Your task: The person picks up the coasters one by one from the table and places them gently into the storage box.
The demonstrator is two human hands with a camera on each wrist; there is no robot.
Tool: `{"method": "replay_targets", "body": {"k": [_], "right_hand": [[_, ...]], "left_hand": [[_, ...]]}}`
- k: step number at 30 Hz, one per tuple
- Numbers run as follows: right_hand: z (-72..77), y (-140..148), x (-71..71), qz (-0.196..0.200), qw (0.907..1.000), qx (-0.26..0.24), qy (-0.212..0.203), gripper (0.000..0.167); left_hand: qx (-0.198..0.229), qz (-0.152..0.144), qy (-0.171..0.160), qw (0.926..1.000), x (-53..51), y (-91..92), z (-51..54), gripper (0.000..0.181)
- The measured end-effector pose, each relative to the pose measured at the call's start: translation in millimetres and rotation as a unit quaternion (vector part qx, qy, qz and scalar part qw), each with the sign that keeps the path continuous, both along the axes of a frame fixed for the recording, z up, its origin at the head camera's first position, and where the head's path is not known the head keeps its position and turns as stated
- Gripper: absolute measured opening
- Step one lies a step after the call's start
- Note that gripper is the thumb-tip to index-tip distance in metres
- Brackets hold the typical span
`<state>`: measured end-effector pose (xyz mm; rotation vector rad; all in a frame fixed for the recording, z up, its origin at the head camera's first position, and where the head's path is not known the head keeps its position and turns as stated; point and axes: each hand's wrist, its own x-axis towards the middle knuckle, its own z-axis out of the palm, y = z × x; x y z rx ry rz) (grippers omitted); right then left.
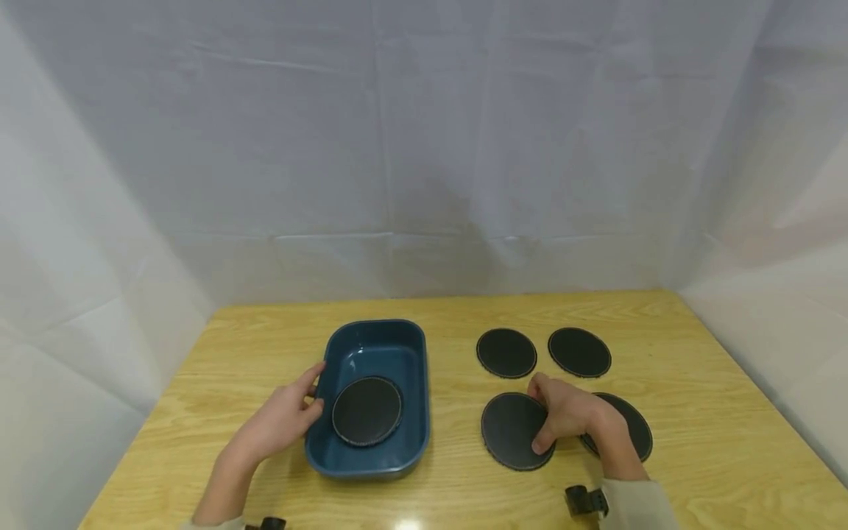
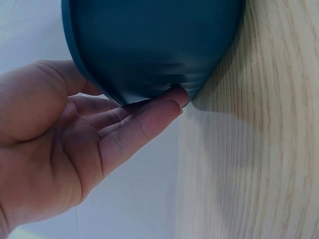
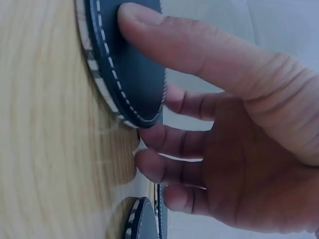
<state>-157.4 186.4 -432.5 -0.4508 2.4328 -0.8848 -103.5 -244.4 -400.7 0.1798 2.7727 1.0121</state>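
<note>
A blue baking dish point(image 1: 419, 442) stands left of centre on the wooden table, and one round black coaster point(image 1: 367, 411) lies inside it. My left hand point(image 1: 281, 418) holds the dish's left side, thumb at the rim; in the left wrist view its fingers point(image 2: 142, 124) lie against the outer wall. To the right, my right hand point(image 1: 573, 411) grips a black coaster point(image 1: 513, 434) by its right edge. The right wrist view shows the thumb on top of this white-stitched coaster point(image 3: 134, 79) and the fingertips at its rim.
Two more black coasters, one left point(image 1: 506, 353) and one right point(image 1: 579, 352), lie behind the right hand. Another coaster point(image 1: 629, 427) is partly hidden under the right wrist. White cloth point(image 1: 424, 147) hangs behind the table point(image 1: 457, 500) and along both sides.
</note>
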Motion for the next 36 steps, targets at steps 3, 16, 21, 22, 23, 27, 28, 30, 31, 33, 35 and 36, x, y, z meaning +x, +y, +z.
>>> {"method": "replay_targets", "body": {"k": [3,16,21,22,23,27,28,30,31,33,35,36], "right_hand": [[-1.5,1,-1.7,0.013,0.9992,-0.037,-0.009,0.063],[0.5,1,-7.0,0.052,0.9869,-0.152,-0.017,0.051],[-0.3,7,-8.9,0.052,0.9824,-0.177,-0.029,0.049],[-0.1,8,-9.0,0.055,0.9806,-0.186,-0.031,0.049],[0.3,9,-9.1,0.058,0.9797,-0.189,-0.031,0.049],[4.0,10,-8.8,0.064,0.9755,-0.208,-0.032,0.048],[5.1,10,-8.6,0.063,0.9746,-0.213,-0.031,0.048],[6.7,10,-8.5,0.061,0.9738,-0.217,-0.027,0.049],[7.4,9,-8.5,0.059,0.9726,-0.223,-0.027,0.049],[8.3,8,-8.5,0.058,0.9698,-0.235,-0.028,0.049],[8.7,7,-8.6,0.059,0.9648,-0.254,-0.034,0.050],[8.7,7,-8.8,0.061,0.9612,-0.266,-0.041,0.051]], "left_hand": [[0.005,0.002,-0.006,1.0000,-0.1,-0.2,-0.4,0.062],[0.011,0.001,0.001,0.9999,0.0,-0.1,0.6,0.062],[0.010,0.000,0.002,0.9999,-0.1,0.1,1.8,0.062],[0.010,-0.001,0.002,0.9999,-0.1,0.1,1.8,0.062],[0.010,-0.001,0.001,1.0000,-0.1,0.0,1.9,0.062],[0.011,0.001,0.001,0.9999,-0.4,-0.3,1.9,0.062],[0.011,0.001,0.002,0.9999,-0.5,-0.4,2.0,0.062],[0.011,0.001,0.004,0.9999,-0.4,-0.5,2.1,0.062],[0.011,0.002,0.005,0.9999,-0.3,-0.5,2.0,0.062],[0.012,0.001,0.005,0.9999,0.0,-0.4,1.9,0.062],[0.014,0.002,0.002,0.9999,0.5,-0.2,1.8,0.062],[0.015,0.002,-0.001,0.9999,0.7,-0.1,1.7,0.063]]}}
